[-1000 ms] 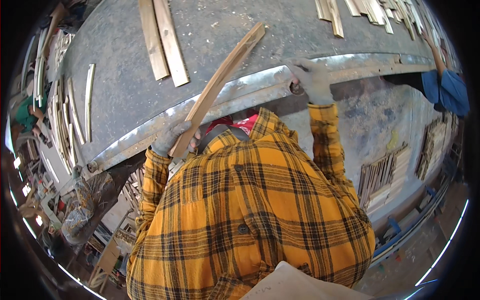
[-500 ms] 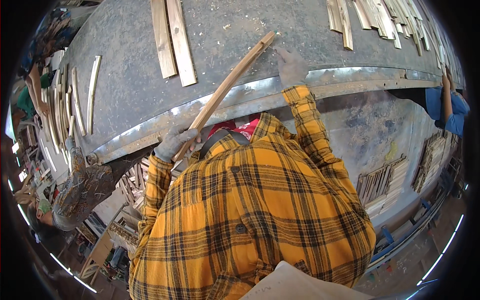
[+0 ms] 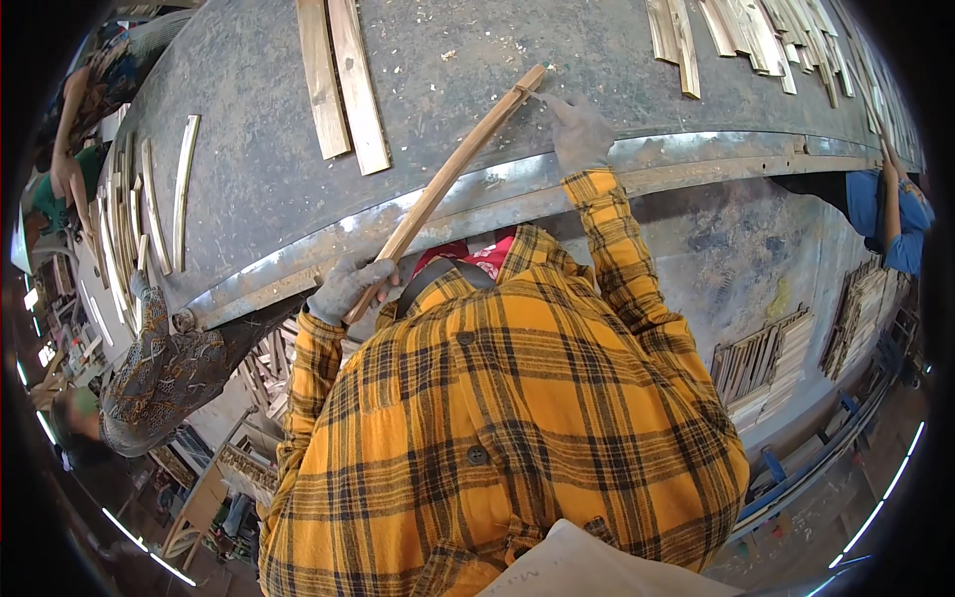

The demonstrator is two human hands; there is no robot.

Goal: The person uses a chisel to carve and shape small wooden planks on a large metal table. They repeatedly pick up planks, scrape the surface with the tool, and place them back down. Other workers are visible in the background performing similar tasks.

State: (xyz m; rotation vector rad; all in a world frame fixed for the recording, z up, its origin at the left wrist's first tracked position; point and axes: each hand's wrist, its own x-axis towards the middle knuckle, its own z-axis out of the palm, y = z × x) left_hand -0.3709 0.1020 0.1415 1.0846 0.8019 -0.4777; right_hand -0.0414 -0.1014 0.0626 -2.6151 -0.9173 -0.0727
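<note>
My left hand (image 3: 343, 287), in a grey glove, is wrapped round the lower end of a long, narrow wooden strip (image 3: 448, 177). The strip slants up and to the right across the metal-edged front of the table, its far end above the dark tabletop. Close to that far end is my right hand (image 3: 580, 132), also gloved, its fingers drawn together and pointing at the strip. Something thin and small shows between its fingertips and the wood; I cannot make out what it is.
Two pale boards (image 3: 356, 90) lie ahead on the dark worktable (image 3: 239, 129), among scattered shavings. More strips (image 3: 761, 40) lie at the far right and others (image 3: 129, 214) at the left. Co-workers stand at both sides, one in a patterned sleeve (image 3: 164, 373), another in a blue shirt (image 3: 890, 214).
My right fingertips have come nearer the strip's far end. My left hand and the strip stay almost in place. At the left, co-workers' arms have shifted.
</note>
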